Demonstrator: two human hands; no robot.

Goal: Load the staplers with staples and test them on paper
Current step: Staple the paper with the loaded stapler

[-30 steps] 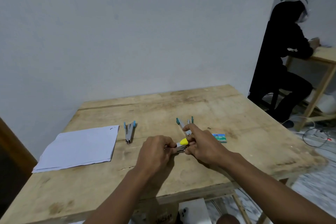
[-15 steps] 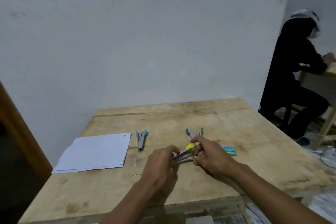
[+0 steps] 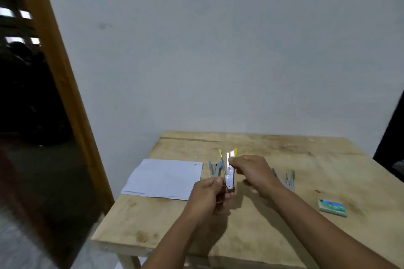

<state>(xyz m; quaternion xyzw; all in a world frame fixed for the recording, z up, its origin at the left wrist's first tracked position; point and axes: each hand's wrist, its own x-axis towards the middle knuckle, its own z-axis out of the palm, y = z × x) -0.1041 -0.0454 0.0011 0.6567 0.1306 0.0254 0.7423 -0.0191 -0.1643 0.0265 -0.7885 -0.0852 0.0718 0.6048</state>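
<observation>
A yellow-tipped metal stapler (image 3: pixel 228 170) stands upright above the wooden table (image 3: pixel 284 225), its top swung open into a V. My left hand (image 3: pixel 207 196) grips its lower hinge end. My right hand (image 3: pixel 251 170) pinches the upper arm of the yellow stapler near its tip. A blue-tipped stapler (image 3: pixel 215 168) lies open just behind the yellow one, next to the stack of white paper (image 3: pixel 164 178). Another blue-tipped stapler (image 3: pixel 287 178) lies open to the right, partly hidden by my right forearm. The small green and blue staple box (image 3: pixel 332 207) sits at the right.
A white wall backs the table. A brown door frame (image 3: pixel 65 85) and a dark doorway are at the left. A dark-clothed person (image 3: pixel 391 137) shows at the right edge. The table's front edge runs close under my forearms.
The view has swung left. The yellow stapler has gone from lying low and nearly flat between my hands to standing upright with its top spread open.
</observation>
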